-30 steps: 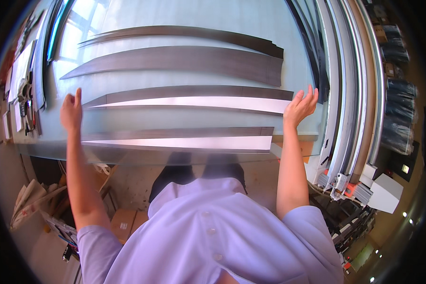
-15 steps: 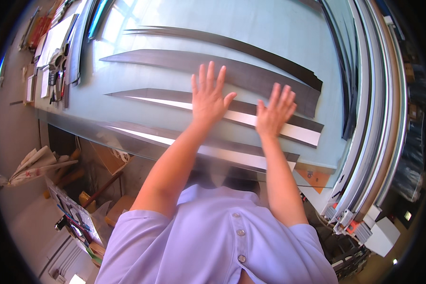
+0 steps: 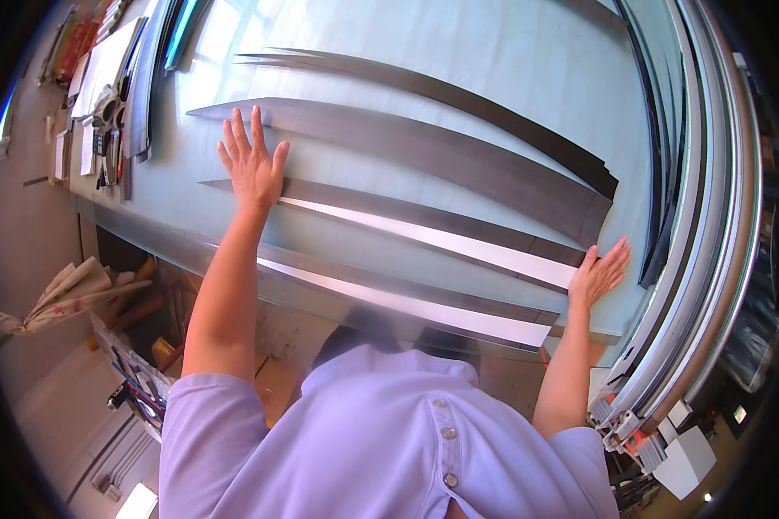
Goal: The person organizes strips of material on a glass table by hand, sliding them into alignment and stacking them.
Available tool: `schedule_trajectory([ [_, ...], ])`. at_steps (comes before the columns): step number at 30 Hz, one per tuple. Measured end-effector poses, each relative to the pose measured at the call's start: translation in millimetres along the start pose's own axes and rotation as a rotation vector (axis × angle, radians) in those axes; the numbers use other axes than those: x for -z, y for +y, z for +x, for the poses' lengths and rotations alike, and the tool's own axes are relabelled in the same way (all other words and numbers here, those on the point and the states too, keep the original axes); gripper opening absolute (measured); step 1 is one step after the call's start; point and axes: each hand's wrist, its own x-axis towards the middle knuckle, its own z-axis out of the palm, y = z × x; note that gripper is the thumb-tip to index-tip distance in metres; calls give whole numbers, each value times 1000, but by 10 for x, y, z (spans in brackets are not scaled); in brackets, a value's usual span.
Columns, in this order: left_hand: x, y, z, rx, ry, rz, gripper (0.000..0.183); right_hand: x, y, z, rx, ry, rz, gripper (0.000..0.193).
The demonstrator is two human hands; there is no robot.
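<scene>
My left hand (image 3: 255,173) is open, palm down with fingers spread. It lies over the pointed left end of a long dark strip (image 3: 385,205) with a white band (image 3: 450,244) along its near side. At that strip's wide right end is my right hand (image 3: 599,275), open with fingers stretched out. Neither hand holds anything. Just beyond lies a wide grey tapered strip (image 3: 398,143), its left tip near my left fingertips. Farther off is a narrow dark strip (image 3: 459,91). Closest to me, another dark strip with a white band (image 3: 441,309) runs along the table edge.
The pale, glossy table (image 3: 320,26) carries scissors (image 3: 110,111) and other tools at its left. Dark strips (image 3: 653,199) and long rails (image 3: 725,225) run along the right side. A cloth bundle (image 3: 69,298) sits below the left edge.
My hands have moved apart along the banded strip: the left one toward its pointed tip, the right one to its wide end. Both stay open. The view has shifted slightly.
</scene>
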Motion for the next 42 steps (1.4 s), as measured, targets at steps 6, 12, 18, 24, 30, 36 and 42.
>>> schedule_trajectory([
  [6, -163, -75, 12, 112, 87, 9, 72, -56, 137, -41, 21, 21, -33, 73],
  [12, -320, -263, 20, 133, 171, 13, 69, -24, 3, 23, -70, -34, -7, 77],
  [18, -278, -460, -16, 239, 462, -194, 56, 198, 136, 53, -161, 166, 500, 64],
  [24, 410, 911, -662, -321, 40, -421, 70, 933, -465, -178, 355, -254, 674, 51],
  [30, 667, 1763, -820, -512, -275, -428, 84, 815, -919, -294, 765, -333, 416, 65],
  [36, 764, 1650, -785, -575, -276, -450, 81, 948, -995, -286, 751, -367, 453, 66],
  [42, 1314, 1158, -1334, -571, -365, -456, 81, 1383, -1116, -1125, 723, -458, 498, 68],
])
